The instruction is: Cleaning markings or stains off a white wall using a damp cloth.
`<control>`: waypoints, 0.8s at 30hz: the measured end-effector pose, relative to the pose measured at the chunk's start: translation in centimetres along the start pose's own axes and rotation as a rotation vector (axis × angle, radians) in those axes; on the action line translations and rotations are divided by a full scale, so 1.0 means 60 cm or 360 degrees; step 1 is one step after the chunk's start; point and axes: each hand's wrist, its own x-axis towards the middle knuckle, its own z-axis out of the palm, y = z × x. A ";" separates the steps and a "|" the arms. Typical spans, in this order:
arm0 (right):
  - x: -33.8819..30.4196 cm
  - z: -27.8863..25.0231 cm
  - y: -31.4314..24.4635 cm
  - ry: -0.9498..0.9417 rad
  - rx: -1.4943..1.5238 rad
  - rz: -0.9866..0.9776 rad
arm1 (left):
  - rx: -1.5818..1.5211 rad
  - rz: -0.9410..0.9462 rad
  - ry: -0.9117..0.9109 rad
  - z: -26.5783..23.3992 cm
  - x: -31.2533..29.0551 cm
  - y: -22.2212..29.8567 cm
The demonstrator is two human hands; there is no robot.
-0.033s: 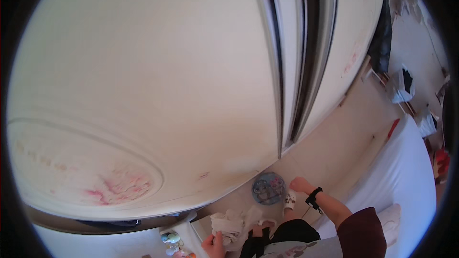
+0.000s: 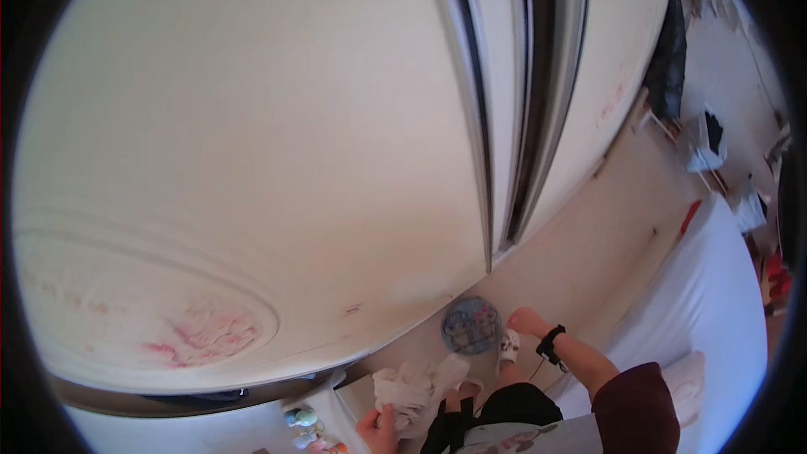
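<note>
My left hand [image 2: 378, 430] is at the bottom of the view, its fingers closed on the edge of a crumpled white cloth [image 2: 408, 395]. The cloth hangs in loose folds to the right of that hand. My right hand [image 2: 528, 322] is curled closed with nothing visible in it, and a black band [image 2: 551, 346] circles its wrist. Just left of the right hand, lower down, a round blue-grey basin [image 2: 471, 325] rests on the floor. Small items lie inside it, too unclear to name. My foot in a patterned white shoe [image 2: 509, 345] shows between them.
A large cream wardrobe door [image 2: 294, 118] with a pink floral pattern fills the left and middle. To the right stands a bed with a white sheet [image 2: 714, 286]. White bags [image 2: 704, 145] lie beyond it. Small toys [image 2: 304, 429] sit on a white surface at lower left.
The view has shifted slightly. The cloth has spread a little to the right, still in my left hand. My right hand has barely moved.
</note>
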 end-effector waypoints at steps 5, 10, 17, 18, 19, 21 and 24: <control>-0.027 0.085 0.144 0.0098 -0.0102 -0.0179 | 0.0233 -0.0010 -0.0574 0.079 0.031 -0.010; 0.009 0.145 0.113 0.0052 0.0599 0.0778 | 0.0594 -0.0171 -0.0736 0.109 0.049 -0.002; 0.011 0.298 0.179 0.0639 0.0751 0.1299 | 0.0997 0.0037 -0.0637 0.121 0.038 -0.061; 0.019 0.320 0.198 0.0465 0.0793 0.1434 | 0.1055 0.0057 -0.0611 0.124 0.041 -0.080; 0.031 0.347 0.203 0.0466 0.0828 0.1447 | 0.1130 0.0072 -0.0564 0.129 0.041 -0.095; 0.043 0.400 0.230 0.0658 0.0840 0.1503 | 0.1118 0.0054 -0.0571 0.148 0.036 -0.117; 0.093 0.450 0.262 0.0648 0.0648 0.1361 | 0.1197 0.0053 -0.0323 0.164 0.045 -0.159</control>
